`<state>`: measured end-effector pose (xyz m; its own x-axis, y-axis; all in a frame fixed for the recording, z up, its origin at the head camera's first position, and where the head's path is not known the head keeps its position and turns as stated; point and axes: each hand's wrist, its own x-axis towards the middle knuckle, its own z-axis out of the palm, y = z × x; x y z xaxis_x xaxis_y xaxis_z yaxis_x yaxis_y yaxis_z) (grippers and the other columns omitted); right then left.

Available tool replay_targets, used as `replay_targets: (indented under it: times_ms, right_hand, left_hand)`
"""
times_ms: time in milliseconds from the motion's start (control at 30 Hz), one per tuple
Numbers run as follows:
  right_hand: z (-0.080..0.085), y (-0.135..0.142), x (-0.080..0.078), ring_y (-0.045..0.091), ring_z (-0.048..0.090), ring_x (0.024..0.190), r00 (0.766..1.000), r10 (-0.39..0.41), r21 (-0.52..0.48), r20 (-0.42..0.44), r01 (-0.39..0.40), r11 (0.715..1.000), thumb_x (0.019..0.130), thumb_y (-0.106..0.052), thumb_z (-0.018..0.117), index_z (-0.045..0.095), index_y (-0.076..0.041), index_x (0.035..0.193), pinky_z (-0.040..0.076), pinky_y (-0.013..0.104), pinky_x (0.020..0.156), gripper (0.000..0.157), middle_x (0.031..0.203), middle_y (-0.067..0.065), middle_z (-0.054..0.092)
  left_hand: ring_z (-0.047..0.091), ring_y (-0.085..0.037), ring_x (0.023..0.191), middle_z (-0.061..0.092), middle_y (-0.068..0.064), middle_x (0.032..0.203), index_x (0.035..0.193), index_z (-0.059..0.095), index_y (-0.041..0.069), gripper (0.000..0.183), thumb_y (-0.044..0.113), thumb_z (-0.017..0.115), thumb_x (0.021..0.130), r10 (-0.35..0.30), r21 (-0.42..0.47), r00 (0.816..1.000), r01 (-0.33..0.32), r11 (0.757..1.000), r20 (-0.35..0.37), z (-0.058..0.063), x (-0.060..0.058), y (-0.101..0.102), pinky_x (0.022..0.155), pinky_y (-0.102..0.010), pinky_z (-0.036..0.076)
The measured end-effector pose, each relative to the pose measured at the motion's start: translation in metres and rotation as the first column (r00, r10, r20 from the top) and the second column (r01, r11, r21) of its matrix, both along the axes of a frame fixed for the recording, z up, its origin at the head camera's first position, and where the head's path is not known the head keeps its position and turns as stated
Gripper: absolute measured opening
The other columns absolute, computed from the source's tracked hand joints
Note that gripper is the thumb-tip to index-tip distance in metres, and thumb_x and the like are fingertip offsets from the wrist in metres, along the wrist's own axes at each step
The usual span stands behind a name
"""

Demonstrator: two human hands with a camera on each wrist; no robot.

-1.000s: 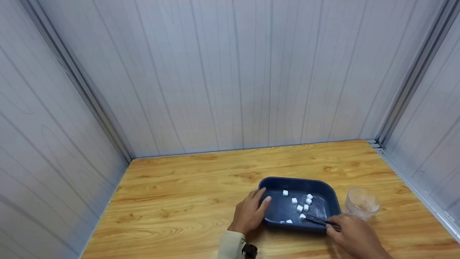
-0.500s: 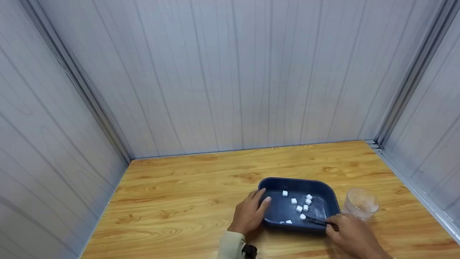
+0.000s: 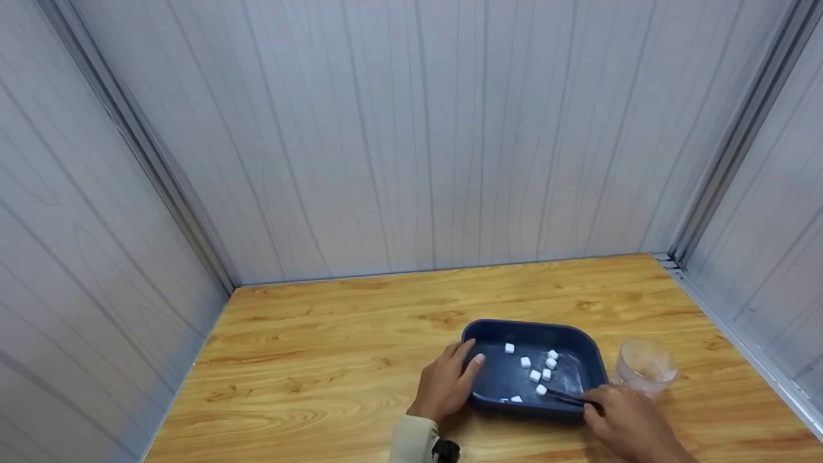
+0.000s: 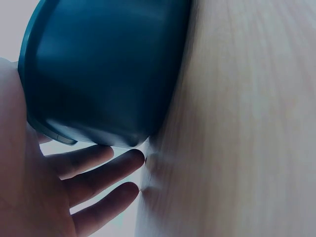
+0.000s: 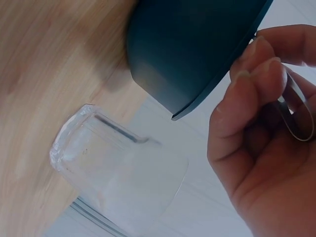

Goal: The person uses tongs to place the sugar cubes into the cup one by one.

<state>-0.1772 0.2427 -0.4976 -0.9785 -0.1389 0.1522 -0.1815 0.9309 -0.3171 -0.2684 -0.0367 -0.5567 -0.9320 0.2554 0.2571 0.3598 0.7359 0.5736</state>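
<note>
My left hand (image 3: pixel 443 381) rests at the left end of a dark blue tray (image 3: pixel 501 379), thumb over the rim. In the left wrist view its fingers (image 4: pixel 106 173) extend, spread, past the tray's wall. My right hand (image 3: pixel 630 418) pinches tweezers (image 3: pixel 566 398) between thumb and fingers, over the tray's front right corner. The tweezers' tips meet a small white cube (image 3: pixel 541 390) inside. The tweezers' bent metal end (image 5: pixel 300 116) shows at the palm in the right wrist view. Several other white cubes (image 3: pixel 535 376) lie scattered on the tray's floor.
A clear plastic cup (image 3: pixel 646 366) stands upright just right of the tray, close behind the right hand. White pieces (image 3: pixel 516 399) partly show along the tray's front wall. Pale panels (image 3: pixel 424 141) enclose the wooden table (image 3: pixel 321 360) at the back and sides.
The tweezers' arms have drawn closer together at the same white cube. The left hand, tray and cup have stayed in place.
</note>
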Motion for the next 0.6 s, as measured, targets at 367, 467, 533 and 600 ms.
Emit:
replay_targets:
  times_ms: [367,467,533,600]
  right_hand:
    - [-0.0025,0.001,0.0017,0.015,0.06,0.078,0.999,0.022,0.002,-0.047,-0.022,1.0,0.078,-0.016,0.066,0.074,-0.015,0.086,0.048,0.041,0.069,0.012,0.082,-0.006,0.065]
    - [-0.0044,0.0014,0.0032,0.015,0.061,0.077,0.993,0.038,0.011,-0.112,-0.037,0.999,0.077,-0.015,0.067,0.073,-0.015,0.084,0.048,0.041,0.068,0.01,0.08,-0.007,0.065]
    - [-0.0053,0.0015,0.004,0.015,0.061,0.076,0.989,0.042,0.013,-0.141,-0.04,0.999,0.077,-0.015,0.067,0.073,-0.016,0.083,0.048,0.04,0.068,0.009,0.08,-0.009,0.064]
    - [-0.0061,0.0015,0.0041,0.015,0.061,0.076,0.988,0.042,0.01,-0.15,-0.041,0.999,0.076,-0.014,0.067,0.073,-0.016,0.082,0.048,0.039,0.068,0.009,0.079,-0.009,0.064]
  left_hand:
    - [0.05,-0.019,0.118,0.049,0.001,0.133,0.137,0.046,0.027,0.062,0.063,0.023,0.093,0.006,-0.005,1.0,-0.006,1.0,0.006,0.0007,0.0006,-0.0006,0.096,-0.041,0.039]
    - [0.051,-0.019,0.117,0.05,0.001,0.132,0.137,0.047,0.026,0.062,0.063,0.023,0.093,0.003,-0.01,1.0,-0.003,1.0,-0.012,0.0004,0.001,-0.0005,0.094,-0.041,0.04]
    - [0.051,-0.019,0.116,0.05,0.001,0.132,0.137,0.047,0.025,0.062,0.062,0.023,0.094,0.001,-0.015,1.0,-0.002,1.0,-0.021,0.0001,0.0011,-0.0006,0.093,-0.042,0.041]
    - [0.051,-0.019,0.116,0.05,0.001,0.132,0.137,0.048,0.025,0.062,0.062,0.023,0.094,0.002,-0.019,1.0,-0.002,1.0,-0.021,0.0001,0.0012,-0.0005,0.093,-0.042,0.041]
